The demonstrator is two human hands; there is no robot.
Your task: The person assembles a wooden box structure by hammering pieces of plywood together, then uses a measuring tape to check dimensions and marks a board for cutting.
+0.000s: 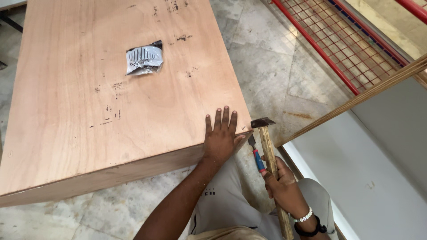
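My left hand [219, 136] lies flat with fingers together on the near right corner of a large plywood box [111, 89]. My right hand [280, 182] grips the wooden handle of a hammer [268, 149], its dark metal head up beside the box corner. The same hand also holds a small tool with a red and blue handle [258, 160], its tip pointing at the box edge. A crumpled silver and black packet [143, 58] lies on the box top, well away from both hands.
A red wire-mesh frame [347, 40] lies on the stone floor [267, 66] at the upper right. A white board with a wooden edge [382, 155] slants along the right side. My knees in grey trousers [222, 200] are below the box.
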